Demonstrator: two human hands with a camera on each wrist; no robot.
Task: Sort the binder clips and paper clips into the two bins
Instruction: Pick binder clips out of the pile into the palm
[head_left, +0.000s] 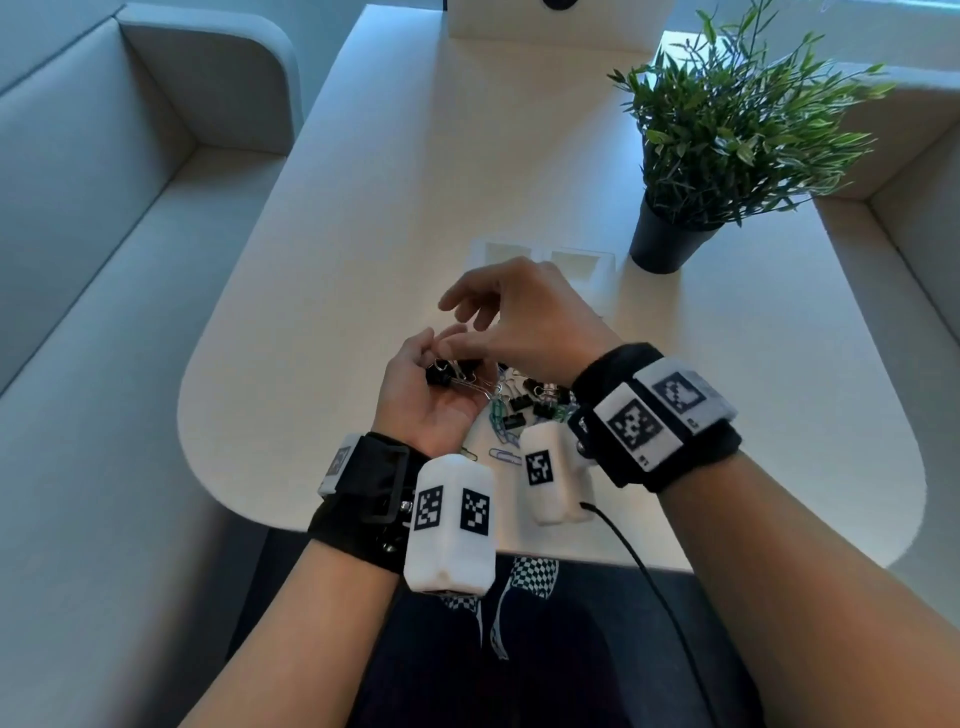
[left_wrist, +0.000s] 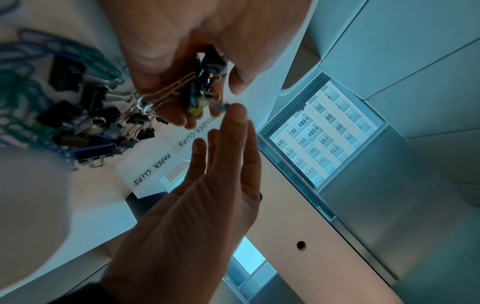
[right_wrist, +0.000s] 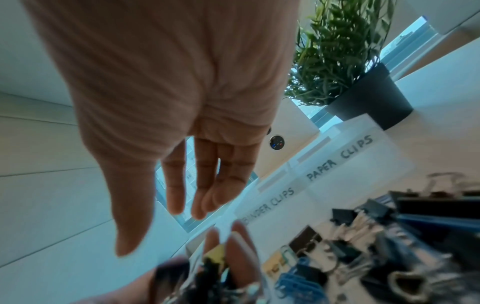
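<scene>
My left hand (head_left: 415, 384) lies palm up over the table's near edge, its fingers curled round several black binder clips (head_left: 448, 371) with silver handles, seen close in the left wrist view (left_wrist: 202, 82). My right hand (head_left: 519, 322) hovers just above it, fingers straight and relaxed (right_wrist: 205, 185), one fingertip (left_wrist: 236, 111) touching the held clips. A mixed pile of binder clips and coloured paper clips (head_left: 519, 405) lies on the table under my right wrist. Beyond my hands stand two white bins, labelled BINDER CLIPS (right_wrist: 267, 203) on the left and PAPER CLIPS (right_wrist: 337, 160) on the right.
A potted plant (head_left: 670, 244) stands right of the bins. A white box (head_left: 556, 26) sits at the table's far end. Grey sofas (head_left: 104, 260) flank the white table (head_left: 363, 208). A black cable (head_left: 639, 561) hangs from my right wrist camera.
</scene>
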